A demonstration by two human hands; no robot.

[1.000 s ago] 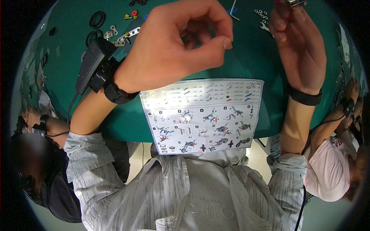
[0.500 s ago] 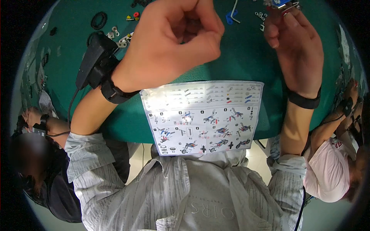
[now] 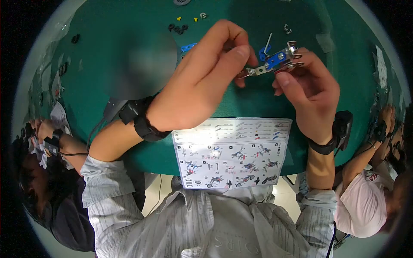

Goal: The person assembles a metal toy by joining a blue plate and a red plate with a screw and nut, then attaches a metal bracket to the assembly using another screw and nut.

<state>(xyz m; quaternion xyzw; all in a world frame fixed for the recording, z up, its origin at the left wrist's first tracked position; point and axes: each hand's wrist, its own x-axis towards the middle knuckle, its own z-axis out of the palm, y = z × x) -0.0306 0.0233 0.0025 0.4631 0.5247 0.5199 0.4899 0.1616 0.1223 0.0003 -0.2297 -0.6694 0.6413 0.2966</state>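
Observation:
A small partly built toy model (image 3: 275, 62) of blue pieces, metal strips and screws is held up above the green table. My right hand (image 3: 316, 96) grips its right end between thumb and fingers. My left hand (image 3: 204, 81) is closed, its fingertips pinching the narrow metal end on the model's left. The fingers under the model are partly hidden. Just behind it, a hex key (image 3: 268, 42) and a blue piece (image 3: 262, 53) show. A printed instruction sheet (image 3: 232, 155) with numbered pictures lies below my hands, at the table's near edge.
Black small parts (image 3: 178, 29), yellow pieces (image 3: 179, 19), a blue strip (image 3: 188, 47) and small metal nuts (image 3: 287, 29) lie on the green table (image 3: 241, 103). A grey wheel-like part (image 3: 181, 1) is at the far edge. Other people sit left and right.
My right hand has come down and inward with the toy model. My left hand has moved down to meet it and now touches the model's left end. The view has shifted.

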